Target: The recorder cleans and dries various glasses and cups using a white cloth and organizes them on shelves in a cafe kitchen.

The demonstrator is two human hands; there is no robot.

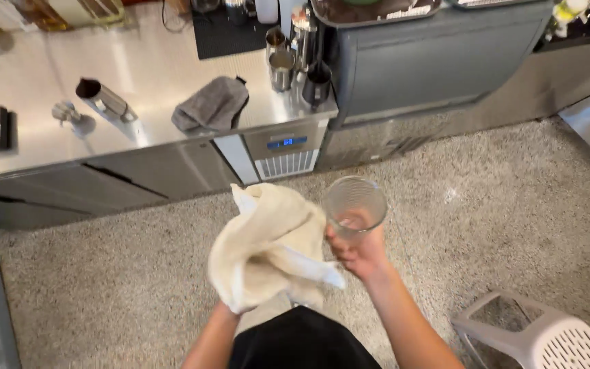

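Your left hand (pixel 230 290) is wrapped inside a cream cloth (pixel 268 246), bunched around it. Your right hand (pixel 358 254) grips a clear glass (pixel 355 205) from below, mouth up, just beside the cloth. Beyond, a grey rag (pixel 211 104) lies on the steel counter (pixel 151 75).

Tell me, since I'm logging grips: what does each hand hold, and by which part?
The right hand grips the clear glass by its base. The left hand is wrapped in the cream cloth, holding it bunched; the fingers are hidden.
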